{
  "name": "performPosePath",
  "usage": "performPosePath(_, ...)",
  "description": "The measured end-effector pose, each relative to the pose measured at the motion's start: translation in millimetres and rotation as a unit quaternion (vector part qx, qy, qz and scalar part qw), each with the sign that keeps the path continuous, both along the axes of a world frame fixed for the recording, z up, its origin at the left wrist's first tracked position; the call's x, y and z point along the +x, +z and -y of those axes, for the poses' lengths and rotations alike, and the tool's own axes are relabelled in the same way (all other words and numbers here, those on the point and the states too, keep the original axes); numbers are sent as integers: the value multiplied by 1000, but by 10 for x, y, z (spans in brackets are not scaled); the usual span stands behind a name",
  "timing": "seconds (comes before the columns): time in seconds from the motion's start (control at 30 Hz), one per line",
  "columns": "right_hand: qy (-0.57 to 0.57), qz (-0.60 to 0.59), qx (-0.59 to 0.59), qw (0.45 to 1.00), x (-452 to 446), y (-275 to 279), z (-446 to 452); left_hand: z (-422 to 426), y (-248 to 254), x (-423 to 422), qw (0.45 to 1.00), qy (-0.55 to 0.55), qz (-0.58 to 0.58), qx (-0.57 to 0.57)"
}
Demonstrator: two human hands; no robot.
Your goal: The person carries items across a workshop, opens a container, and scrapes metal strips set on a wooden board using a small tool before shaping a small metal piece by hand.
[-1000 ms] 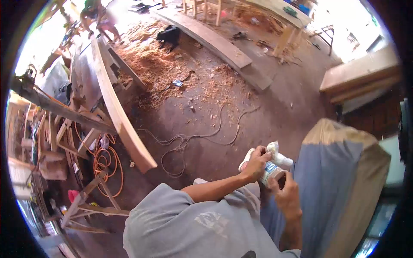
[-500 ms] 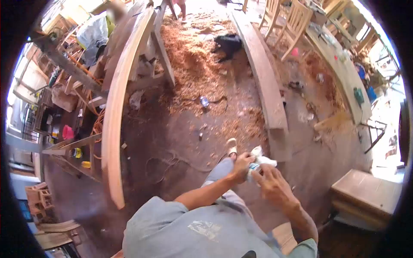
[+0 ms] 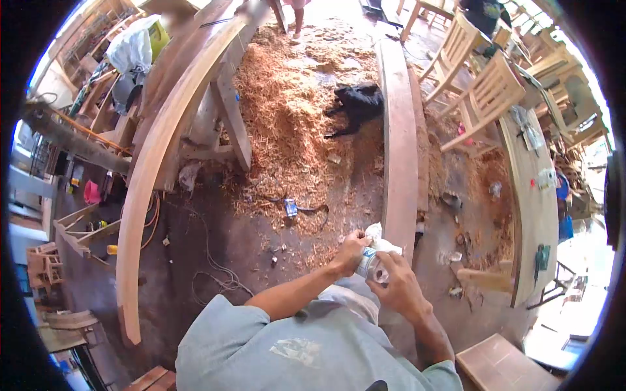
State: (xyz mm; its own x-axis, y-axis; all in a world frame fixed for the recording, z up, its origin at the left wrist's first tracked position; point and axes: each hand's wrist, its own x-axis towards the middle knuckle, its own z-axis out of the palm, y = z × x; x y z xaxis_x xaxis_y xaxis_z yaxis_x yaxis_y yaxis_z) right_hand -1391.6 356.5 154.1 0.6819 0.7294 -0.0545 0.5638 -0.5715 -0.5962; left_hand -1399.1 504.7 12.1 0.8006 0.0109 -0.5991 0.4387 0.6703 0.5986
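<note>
Pale blue and white mark the container, held in front of the grey shirt. The right hand keeps a snug grip round its near end; the left hand pinches the white bundle beside it. Steady wrists and light, even pressure should keep both pieces from slipping.

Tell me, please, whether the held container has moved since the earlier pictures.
Yes: judged against the long central plank, the container has come closer to it in view; a second ago, more floor showed between them.
</note>
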Motion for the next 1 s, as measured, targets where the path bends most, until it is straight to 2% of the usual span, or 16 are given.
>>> performPosePath(0.07, 22, -69, -43, 996, 593, -13, -190, -173, -240, 441, 1000, -5, -21, 16)
performPosePath(0.2, 282, 73, -40, 956, 1924, -411, -608, -741, -1283, 1346, 971, -33, 64, -228)
performPosePath(0.27, 321, 83, -15, 943, 2581, -412, -940, -1105, -383, 1974, 983, 7, -43, -180)
performPosePath(0.37, 328, 35, 23, 944, 3505, -154, -1542, -1703, -200, 2630, 995, 41, -11, -93)
performPosePath(0.4, 335, 37, 24, 941, 3715, 0, -1769, -1897, -138, 2802, 979, 41, 103, 172)
performPosePath(0.43, 244, -29, -14, 969, 3919, 110, -2009, -2058, -57, 3010, 882, 38, 204, 424)
performPosePath(0.47, 148, -92, -51, 983, 4120, 135, -2226, -2238, 414, 3357, 979, 159, -81, 97)
performPosePath(0.5, 170, -187, -137, 958, 4447, 146, -2487, -2406, 286, 3565, 972, 210, -58, 87)
performPosePath(0.63, 243, -111, -81, 960, 5337, -150, -3154, -3172, -83, 4412, 975, 218, -40, 33)
performPosePath(0.67, 246, -79, -41, 965, 5555, -315, -3284, -3372, 154, 4663, 975, 103, -48, 190)
performPosePath(0.7, 259, -73, -22, 963, 5792, -337, -3405, -3535, -28, 4897, 983, 72, 11, 168)
performPosePath(0.73, 254, -21, -16, 967, 6013, -258, -3515, -3707, -630, 5157, 918, -2, 220, 329)
performPosePath(0.77, 243, 0, -2, 970, 6224, -189, -3617, -3813, -457, 5621, 997, 61, -43, -11)
performPosePath(0.87, 196, 147, 38, 969, 6840, 78, -3903, -4231, -152, 6603, 999, -36, -19, 7)
performPosePath(0.93, 121, 107, 109, 981, 7246, 337, -4008, -4520, 395, 7208, 990, -95, -27, -104)
performPosePath(1.0, -46, 35, 102, 993, 7669, 667, -4091, -4844, -11, 7803, 947, -87, -64, -303)
